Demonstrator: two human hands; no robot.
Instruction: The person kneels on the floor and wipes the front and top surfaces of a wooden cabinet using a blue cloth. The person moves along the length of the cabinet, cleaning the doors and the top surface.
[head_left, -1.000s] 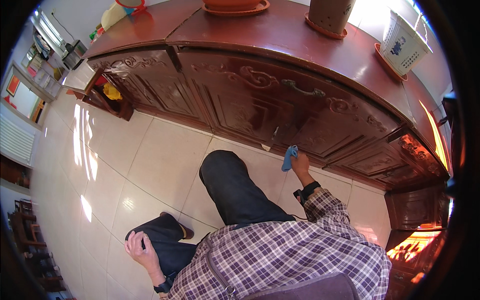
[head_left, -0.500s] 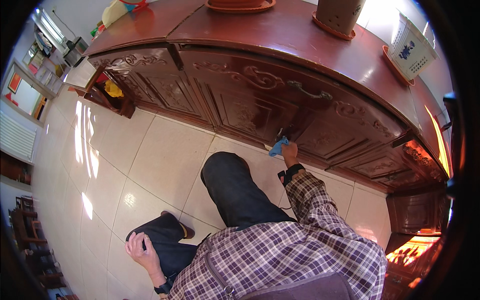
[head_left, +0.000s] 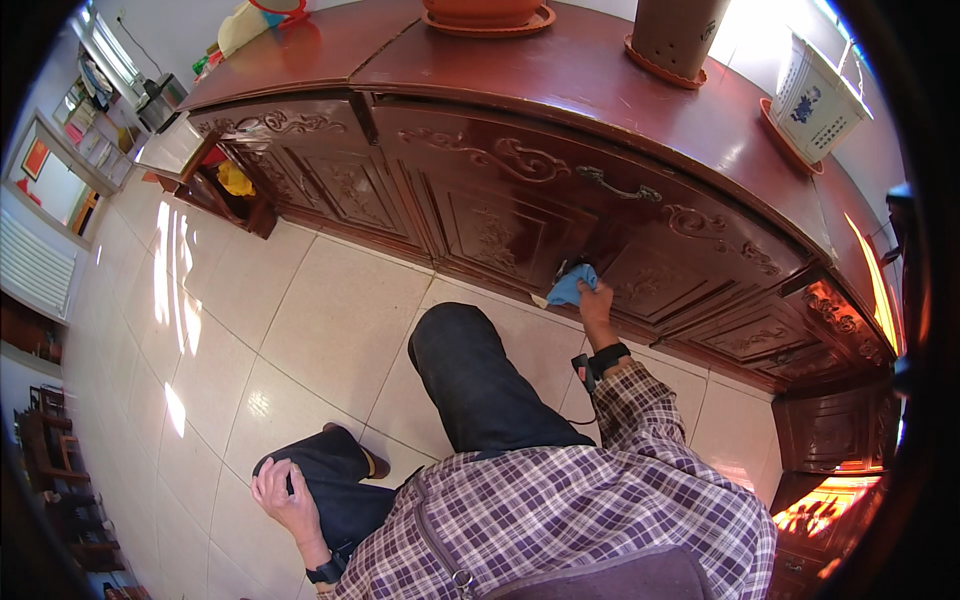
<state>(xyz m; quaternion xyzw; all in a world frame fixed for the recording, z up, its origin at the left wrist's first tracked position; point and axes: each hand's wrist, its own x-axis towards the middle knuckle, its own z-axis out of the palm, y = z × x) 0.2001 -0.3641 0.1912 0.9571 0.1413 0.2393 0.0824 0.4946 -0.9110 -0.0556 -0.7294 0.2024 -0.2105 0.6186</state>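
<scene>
One cloth (head_left: 566, 285), bunched in r. hand (head_left: 596, 305) fingers at 1 o'clock, wipes carved cabinet (head_left: 480, 215); firm, even pressure advised; l. hand (head_left: 285, 495) spread on knee.

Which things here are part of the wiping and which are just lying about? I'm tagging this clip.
In use:
right hand, its grip on the blue cloth
carved wooden cabinet front

Lying about:
terracotta saucer
brown pot
white planter
left hand, resting on the knee

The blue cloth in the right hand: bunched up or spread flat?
Bunched. The blue cloth is a crumpled wad under the right hand, pressed against the carved cabinet front near its base.
</scene>
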